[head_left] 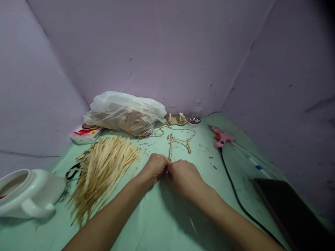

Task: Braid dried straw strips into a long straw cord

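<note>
A thin braided straw cord [171, 144] runs away from me over the pale green table. Its near end goes in between my two hands, which meet at the middle of the table. My left hand [156, 167] is closed, its fingertips pinching the cord. Pressed close beside it, my right hand [184, 176] is also closed on the cord, knuckles up. A loose straw strand [193, 225] trails toward me below my right wrist. The exact grip of the fingers is partly hidden. Left of my hands lies a large bundle of dry straw strips [107, 170].
A filled plastic bag [125, 111], a small woven piece [176, 119] and a clear container of beads [195, 116] line the back wall. At right are a pink glue gun [222, 136], its black cord and a dark tablet [290, 209]. A white pot [39, 184] sits left.
</note>
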The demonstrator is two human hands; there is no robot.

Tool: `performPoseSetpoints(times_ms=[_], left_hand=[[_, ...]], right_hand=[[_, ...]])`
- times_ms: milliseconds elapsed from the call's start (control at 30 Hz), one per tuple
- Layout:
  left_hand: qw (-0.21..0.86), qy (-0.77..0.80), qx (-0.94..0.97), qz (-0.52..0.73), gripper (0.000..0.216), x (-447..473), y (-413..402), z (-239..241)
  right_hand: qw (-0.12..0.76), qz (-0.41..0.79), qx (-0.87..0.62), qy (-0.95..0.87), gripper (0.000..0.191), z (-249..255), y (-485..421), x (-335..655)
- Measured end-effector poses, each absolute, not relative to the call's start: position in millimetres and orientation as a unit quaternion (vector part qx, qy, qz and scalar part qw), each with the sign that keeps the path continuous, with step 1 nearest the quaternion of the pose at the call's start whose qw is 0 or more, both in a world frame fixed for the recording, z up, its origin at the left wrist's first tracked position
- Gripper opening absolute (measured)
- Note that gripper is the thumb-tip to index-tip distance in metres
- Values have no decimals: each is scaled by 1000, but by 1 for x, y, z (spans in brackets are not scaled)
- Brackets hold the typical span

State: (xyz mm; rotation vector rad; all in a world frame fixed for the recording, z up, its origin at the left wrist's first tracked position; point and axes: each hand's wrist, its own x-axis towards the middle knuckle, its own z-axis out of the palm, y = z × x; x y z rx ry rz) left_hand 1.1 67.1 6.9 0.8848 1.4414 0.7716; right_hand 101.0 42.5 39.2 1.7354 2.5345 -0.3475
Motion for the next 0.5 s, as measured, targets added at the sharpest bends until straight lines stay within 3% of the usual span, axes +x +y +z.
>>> performPoseSetpoints(times_ms=[100, 200, 267, 367, 433, 500], left_hand=[[591, 621, 411, 310, 8, -2, 68, 6], [591, 614, 434, 292, 9, -4, 69, 5], [592, 610, 442, 285, 10, -5, 69, 5], [593, 608, 447, 279, 9, -5, 69, 6], [595, 605, 448, 281, 8, -4, 69, 7], [594, 604, 448, 286, 6, -4, 68, 8]], right_hand=[[72, -181, 496, 846, 18, 52, 47, 123], [85, -142, 583, 795, 16, 60, 58, 147], [36, -142, 644, 751, 15, 60, 65, 153], [-89, -339, 654, 670, 17, 52, 72, 144], [-135, -508, 615, 588, 16, 45, 73, 132], [-162, -604, 578, 524, 13, 38, 72, 122]])
